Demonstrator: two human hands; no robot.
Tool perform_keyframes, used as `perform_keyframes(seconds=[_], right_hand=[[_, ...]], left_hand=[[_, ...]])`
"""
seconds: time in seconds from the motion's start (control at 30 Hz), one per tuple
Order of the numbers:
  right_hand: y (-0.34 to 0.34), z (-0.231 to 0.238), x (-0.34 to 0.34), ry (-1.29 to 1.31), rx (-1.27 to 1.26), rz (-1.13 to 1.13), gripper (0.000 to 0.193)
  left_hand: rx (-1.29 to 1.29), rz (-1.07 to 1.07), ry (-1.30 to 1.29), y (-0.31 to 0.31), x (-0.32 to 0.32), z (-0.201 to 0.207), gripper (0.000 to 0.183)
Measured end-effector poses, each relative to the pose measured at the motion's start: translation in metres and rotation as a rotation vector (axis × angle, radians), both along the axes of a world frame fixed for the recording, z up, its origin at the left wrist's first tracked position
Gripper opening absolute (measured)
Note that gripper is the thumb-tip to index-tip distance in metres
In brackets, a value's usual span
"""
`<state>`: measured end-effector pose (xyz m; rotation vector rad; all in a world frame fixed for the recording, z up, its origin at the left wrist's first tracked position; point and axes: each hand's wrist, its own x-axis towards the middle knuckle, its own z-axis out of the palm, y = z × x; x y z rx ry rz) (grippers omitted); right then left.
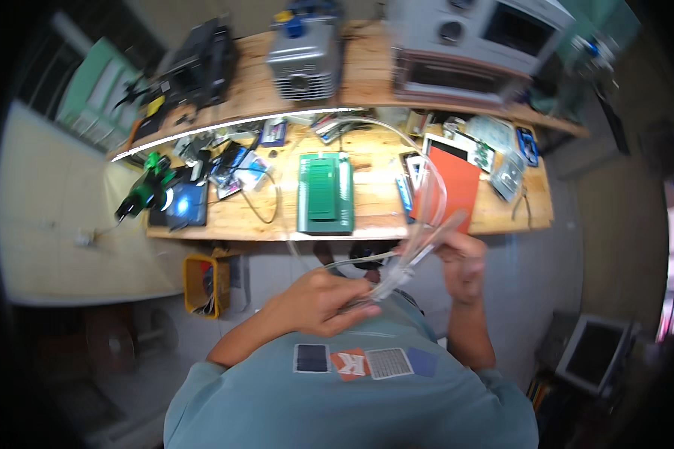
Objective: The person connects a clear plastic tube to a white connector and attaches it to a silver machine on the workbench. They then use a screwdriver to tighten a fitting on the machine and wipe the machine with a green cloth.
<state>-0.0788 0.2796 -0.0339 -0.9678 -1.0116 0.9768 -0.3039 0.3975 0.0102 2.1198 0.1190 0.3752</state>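
In front of my chest I hold a bundle of clear, whitish tubing (397, 278), smeared by motion, so its exact kind cannot be told. My left hand (326, 299) is closed on its lower end, fingers pointing right. Higher and to the right, my right hand (460, 262) pinches the upper end with curled fingers. A pale, thin hose (440, 183) loops up from the bundle over an orange sheet (460, 176) on the bench. Beyond my hands, a green device (323, 196) lies at the bench's middle.
The wooden bench (382, 217) carries a blue-lit dark pad (187, 206), a green-and-black tool (148, 187), cables and small parts. On the shelf stand a silver machine (303, 63) and a white oven-like unit (457, 45). A yellow bin (195, 288) sits below left.
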Motion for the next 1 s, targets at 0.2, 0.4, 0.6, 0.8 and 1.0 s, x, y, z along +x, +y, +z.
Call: perform_keyframes(seconds=[0.2, 0.4, 0.6, 0.8, 1.0], right_hand=[[-0.026, -0.07, 0.037, -0.272, -0.39, -0.781, 0.036], [-0.031, -0.102, 0.037, 0.261, -0.64, -0.553, 0.06], [-0.006, -0.064, 0.027, 0.665, -0.325, -0.394, 0.071], [-0.015, -0.024, 0.032, 0.356, -0.183, -0.445, 0.051], [-0.018, 0.004, 0.008, -0.174, -0.235, 0.021, 0.025]], left_hand=[[-0.198, -0.047, -0.208, 0.002, 0.003, -0.007, 0.016], [-0.324, -0.05, -0.369, 0.007, 0.0, -0.017, 0.015], [-0.382, 0.049, -0.225, 0.01, 0.006, -0.008, 0.017], [-0.288, 0.278, -0.269, 0.008, 0.01, -0.025, 0.017], [0.318, 0.436, -0.337, 0.015, 0.019, -0.005, 0.031]])
